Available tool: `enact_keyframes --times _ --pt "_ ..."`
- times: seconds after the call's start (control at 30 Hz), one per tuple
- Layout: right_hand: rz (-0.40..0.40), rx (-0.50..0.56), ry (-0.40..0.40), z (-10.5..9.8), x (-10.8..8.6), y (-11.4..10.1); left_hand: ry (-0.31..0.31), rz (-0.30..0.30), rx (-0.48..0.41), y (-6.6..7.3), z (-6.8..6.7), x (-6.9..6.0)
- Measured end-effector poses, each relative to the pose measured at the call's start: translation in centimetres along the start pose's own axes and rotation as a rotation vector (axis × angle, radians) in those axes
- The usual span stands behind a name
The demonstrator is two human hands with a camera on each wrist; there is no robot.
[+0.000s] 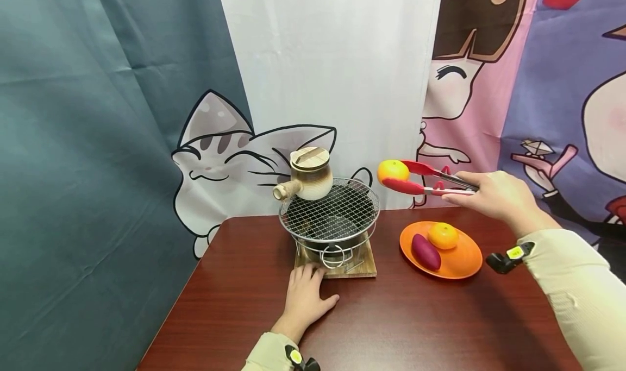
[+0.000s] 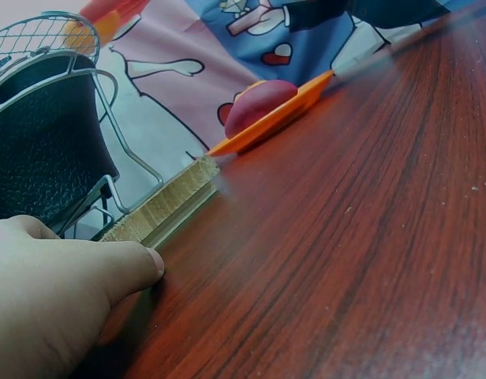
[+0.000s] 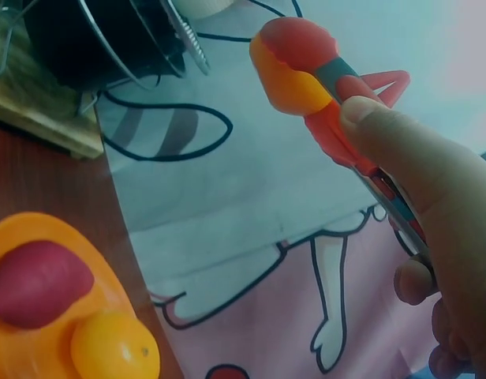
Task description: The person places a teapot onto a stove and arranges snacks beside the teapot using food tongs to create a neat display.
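Observation:
In the head view my right hand point(image 1: 504, 200) grips red-tipped metal tongs point(image 1: 403, 187). Their tips clasp a mandarin point(image 1: 393, 170) in the air, right of and above the round wire grill mesh point(image 1: 342, 211). The mesh tops a dark stove point(image 1: 320, 245) standing on a wooden board point(image 1: 368, 263). My left hand point(image 1: 304, 301) rests on the table with its fingertips at the board's front left edge; the left wrist view shows the thumb point(image 2: 121, 268) beside that edge. A clay teapot point(image 1: 315, 183) with a wooden lid and side handle sits on the mesh's back left.
An orange plate point(image 1: 467, 262) right of the stove bears a second mandarin point(image 1: 443, 235) and a purple sweet potato point(image 1: 425, 252). Under everything lies a reddish-brown wooden table point(image 1: 391, 327). A printed cartoon curtain point(image 1: 332, 61) hangs close behind its back edge.

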State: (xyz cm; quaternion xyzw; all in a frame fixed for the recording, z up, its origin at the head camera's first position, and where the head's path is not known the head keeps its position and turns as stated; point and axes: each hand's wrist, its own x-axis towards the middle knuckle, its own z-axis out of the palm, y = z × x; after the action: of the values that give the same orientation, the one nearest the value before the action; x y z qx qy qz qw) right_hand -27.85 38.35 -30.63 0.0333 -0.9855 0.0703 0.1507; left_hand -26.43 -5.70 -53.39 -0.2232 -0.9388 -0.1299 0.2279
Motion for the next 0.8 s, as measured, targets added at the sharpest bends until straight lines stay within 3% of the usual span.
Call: enact_keyframes --times 0.13,0.43,0.8 --pt "-0.008 0.006 -0.017 -0.1 0.7 -1.0 -0.006 -0.005 -0.001 0.0 -0.1 0.0" --pt "-0.041 0.032 0.027 0.2 1.9 -3.1 0.005 0.0 -0.003 -0.1 0.1 0.1" --pt "-0.056 0.018 -0.029 0.8 3.4 -5.1 0.006 -0.004 0.014 -0.1 0.1 0.0"
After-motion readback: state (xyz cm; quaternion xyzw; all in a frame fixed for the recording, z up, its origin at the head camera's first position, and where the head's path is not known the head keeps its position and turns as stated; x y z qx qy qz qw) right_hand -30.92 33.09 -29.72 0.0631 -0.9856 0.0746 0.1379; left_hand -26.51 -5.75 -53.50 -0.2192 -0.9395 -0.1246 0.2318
